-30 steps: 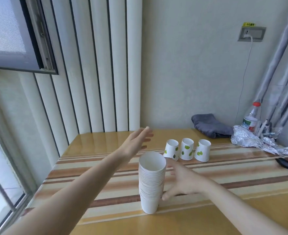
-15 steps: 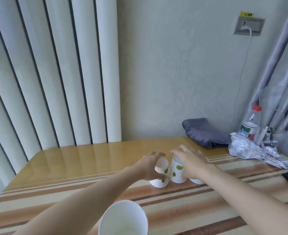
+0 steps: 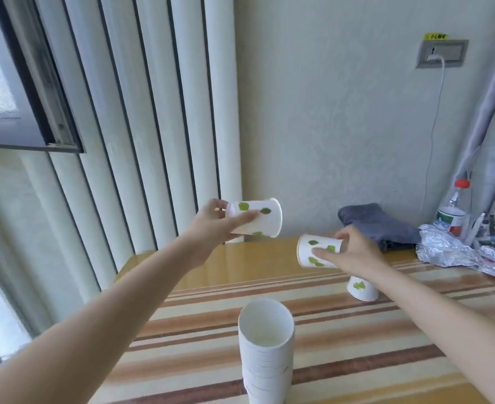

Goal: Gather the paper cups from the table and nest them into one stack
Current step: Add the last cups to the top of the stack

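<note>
Fingers of left hand (image 3: 211, 225) grip one leaf-print cup (image 3: 256, 217) sideways in air; right hand (image 3: 354, 252) grips another cup (image 3: 319, 251). Third cup (image 3: 362, 288) inverted on striped table (image 3: 357, 339), far right. Stack (image 3: 266, 351) upright, near centre.

A lived-in home corner: striped table (image 3: 357, 339), vertical blinds (image 3: 141, 112), folded cloth (image 3: 377, 223) (and crumpled foil (image 3: 456, 252)).

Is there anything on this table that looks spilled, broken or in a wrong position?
Nothing looks spilled or broken. One paper cup stands upside down on the table, apart from the upright stack. The left hand and right hand each hold a cup sideways in the air. Crumpled foil lies at the right.
</note>
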Demonstrator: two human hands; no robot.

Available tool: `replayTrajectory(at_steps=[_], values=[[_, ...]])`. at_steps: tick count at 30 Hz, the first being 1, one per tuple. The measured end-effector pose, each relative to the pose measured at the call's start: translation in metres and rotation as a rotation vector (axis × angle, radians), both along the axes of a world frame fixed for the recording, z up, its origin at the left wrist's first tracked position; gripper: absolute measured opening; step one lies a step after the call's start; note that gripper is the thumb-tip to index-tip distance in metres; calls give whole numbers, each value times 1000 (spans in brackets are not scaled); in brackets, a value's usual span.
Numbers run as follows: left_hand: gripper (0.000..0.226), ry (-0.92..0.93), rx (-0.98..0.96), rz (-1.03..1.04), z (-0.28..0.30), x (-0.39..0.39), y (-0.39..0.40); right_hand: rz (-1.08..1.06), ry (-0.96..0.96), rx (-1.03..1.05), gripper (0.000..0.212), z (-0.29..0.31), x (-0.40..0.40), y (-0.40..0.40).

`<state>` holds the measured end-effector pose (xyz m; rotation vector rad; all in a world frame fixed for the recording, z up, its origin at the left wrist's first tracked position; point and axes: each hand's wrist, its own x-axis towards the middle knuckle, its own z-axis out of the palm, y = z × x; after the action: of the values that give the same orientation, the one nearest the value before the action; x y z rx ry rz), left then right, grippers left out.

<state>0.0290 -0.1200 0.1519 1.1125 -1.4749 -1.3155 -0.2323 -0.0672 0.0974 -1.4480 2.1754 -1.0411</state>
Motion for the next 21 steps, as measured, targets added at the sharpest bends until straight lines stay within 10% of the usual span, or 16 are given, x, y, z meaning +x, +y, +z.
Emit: replayTrajectory(at_steps=[3, 8, 21], values=[[51, 350, 186, -40, 16, 25, 43, 45, -674, -38, 58, 22, 22, 35], [42, 492, 320, -16, 3, 42, 102, 129, -1167, -89, 37, 46, 61, 96], [90, -360, -219, -120, -29, 27, 154, 181, -873, -327, 71, 44, 81, 161]])
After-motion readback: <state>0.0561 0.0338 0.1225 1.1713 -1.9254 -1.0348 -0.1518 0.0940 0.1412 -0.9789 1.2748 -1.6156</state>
